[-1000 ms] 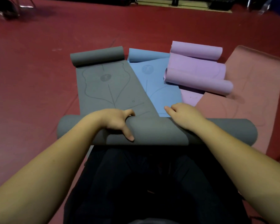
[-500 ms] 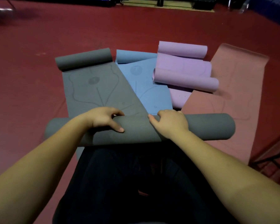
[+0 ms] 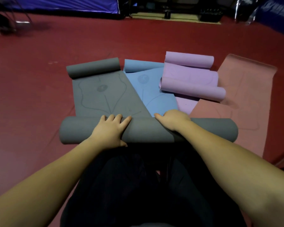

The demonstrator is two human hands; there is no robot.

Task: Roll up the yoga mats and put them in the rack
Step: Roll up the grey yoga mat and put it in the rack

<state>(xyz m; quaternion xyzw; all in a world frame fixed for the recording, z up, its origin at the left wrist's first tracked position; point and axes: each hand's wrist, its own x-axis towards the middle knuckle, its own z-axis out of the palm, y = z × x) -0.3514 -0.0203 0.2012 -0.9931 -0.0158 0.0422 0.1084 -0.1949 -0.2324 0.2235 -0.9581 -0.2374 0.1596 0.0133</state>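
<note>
A grey yoga mat [image 3: 103, 97] lies on the red floor, its near end wound into a thick roll [image 3: 146, 131] across my lap. Its far end curls up in a small roll [image 3: 93, 68]. My left hand [image 3: 111, 129] presses on top of the thick roll with fingers straight, their tips at its far edge. My right hand [image 3: 172, 121] rests over the roll's top right of centre, fingers bent down its far side. Beyond lie a blue mat [image 3: 156, 94], a purple mat [image 3: 190, 79] curled at both ends, and a flat pink mat [image 3: 246, 95]. No rack is in view.
Red floor [image 3: 39, 95] spreads to the left and behind the mats. Dark equipment and blue sheeting [image 3: 56, 4] line the far wall. My dark-clothed legs fill the foreground.
My left hand's fingers have straightened and now lie flat across the roll's top instead of hooking its far side. The roll sits a little farther along the grey mat. My right hand stays on it.
</note>
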